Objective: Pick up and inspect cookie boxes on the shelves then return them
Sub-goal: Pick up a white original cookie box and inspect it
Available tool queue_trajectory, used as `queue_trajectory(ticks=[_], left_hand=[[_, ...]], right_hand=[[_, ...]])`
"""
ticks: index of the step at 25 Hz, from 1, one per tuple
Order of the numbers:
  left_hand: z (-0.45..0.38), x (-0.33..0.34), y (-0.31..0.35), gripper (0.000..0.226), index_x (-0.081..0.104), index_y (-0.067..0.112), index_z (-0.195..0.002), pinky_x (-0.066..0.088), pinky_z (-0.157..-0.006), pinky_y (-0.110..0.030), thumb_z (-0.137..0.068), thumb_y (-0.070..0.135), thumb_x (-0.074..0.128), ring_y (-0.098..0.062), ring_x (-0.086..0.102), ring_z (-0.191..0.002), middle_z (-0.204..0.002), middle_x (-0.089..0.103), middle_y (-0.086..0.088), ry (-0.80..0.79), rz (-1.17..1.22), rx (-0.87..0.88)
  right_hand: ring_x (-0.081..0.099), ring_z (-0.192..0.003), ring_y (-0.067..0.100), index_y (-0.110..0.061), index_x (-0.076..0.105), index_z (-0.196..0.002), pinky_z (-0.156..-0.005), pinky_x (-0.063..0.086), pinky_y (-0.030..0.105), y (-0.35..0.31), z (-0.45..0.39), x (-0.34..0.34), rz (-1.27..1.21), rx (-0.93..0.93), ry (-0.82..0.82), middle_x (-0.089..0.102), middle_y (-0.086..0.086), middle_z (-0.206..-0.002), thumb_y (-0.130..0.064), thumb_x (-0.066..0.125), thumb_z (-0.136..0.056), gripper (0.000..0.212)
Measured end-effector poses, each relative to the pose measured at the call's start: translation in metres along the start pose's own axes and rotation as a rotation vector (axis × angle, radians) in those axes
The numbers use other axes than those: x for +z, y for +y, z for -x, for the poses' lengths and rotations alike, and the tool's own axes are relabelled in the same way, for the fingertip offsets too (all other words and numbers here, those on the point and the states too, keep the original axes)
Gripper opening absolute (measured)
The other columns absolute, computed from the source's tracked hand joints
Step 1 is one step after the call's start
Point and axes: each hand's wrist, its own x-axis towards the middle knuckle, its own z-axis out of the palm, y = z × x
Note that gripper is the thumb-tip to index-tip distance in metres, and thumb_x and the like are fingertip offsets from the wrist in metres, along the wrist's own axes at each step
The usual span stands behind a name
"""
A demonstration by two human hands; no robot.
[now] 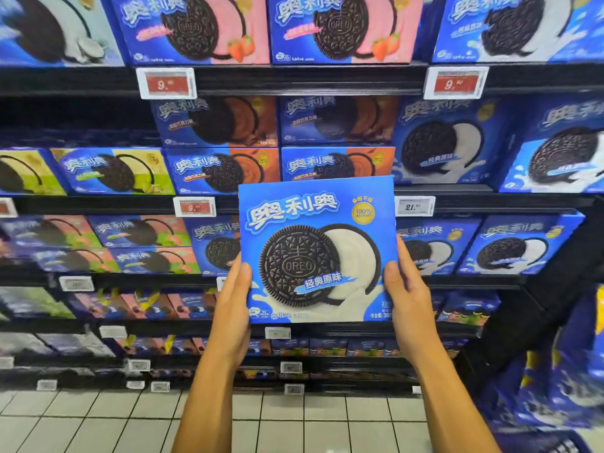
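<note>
A large blue cookie box [313, 243] with a black cookie and white cream on its front is held upright in front of the shelves, its printed face toward me. My left hand [232, 299] grips its lower left edge, thumb on the front. My right hand [407, 295] grips its lower right edge the same way. The box is off the shelf, in the air, and hides part of the third shelf row behind it.
Black shelves [294, 81] hold rows of blue cookie boxes: strawberry ones [192, 27] on top, chocolate ones [222, 170] in the middle, classic ones [447, 142] at right. Price tags [414, 206] line the shelf edges. White tiled floor [294, 420] lies below; blue packs [555, 387] hang at right.
</note>
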Motion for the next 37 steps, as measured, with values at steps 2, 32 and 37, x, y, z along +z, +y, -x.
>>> queue_trajectory(ticks=[2, 32, 37], left_hand=[[0.003, 0.0, 0.004, 0.058, 0.046, 0.028, -0.145, 0.041, -0.112, -0.046, -0.091, 0.045, 0.053, -0.016, 0.052, -0.132, -0.145, 0.054, 0.005, -0.017, -0.004, 0.026], [-0.006, 0.024, 0.045, 0.05, 0.035, 0.035, -0.147, 0.035, -0.106, -0.028, -0.1, 0.033, 0.052, 0.005, 0.047, -0.121, -0.147, 0.045, 0.01, 0.045, -0.382, 0.071], [0.006, 0.068, 0.084, 0.072, 0.046, 0.048, -0.132, 0.045, -0.105, -0.036, -0.068, 0.074, 0.066, 0.006, 0.052, -0.125, -0.14, 0.052, 0.023, -0.35, -0.113, -0.061]], right_hand=[[0.047, -0.132, -0.007, -0.059, 0.042, -0.137, -0.107, 0.046, 0.024, -0.002, -0.001, 0.002, 0.053, 0.024, -0.005, 0.05, -0.036, -0.141, -0.058, 0.052, -0.091, 0.046], [0.072, -0.106, 0.025, -0.035, 0.058, -0.133, -0.076, 0.06, 0.032, -0.047, -0.007, 0.025, -0.248, 0.029, -0.033, 0.071, 0.004, -0.125, -0.014, 0.077, -0.075, 0.065], [0.066, -0.105, -0.001, -0.054, 0.056, -0.12, -0.084, 0.055, 0.017, -0.075, -0.002, 0.07, 0.093, -0.175, 0.049, 0.066, -0.027, -0.118, -0.023, 0.083, -0.068, 0.067]])
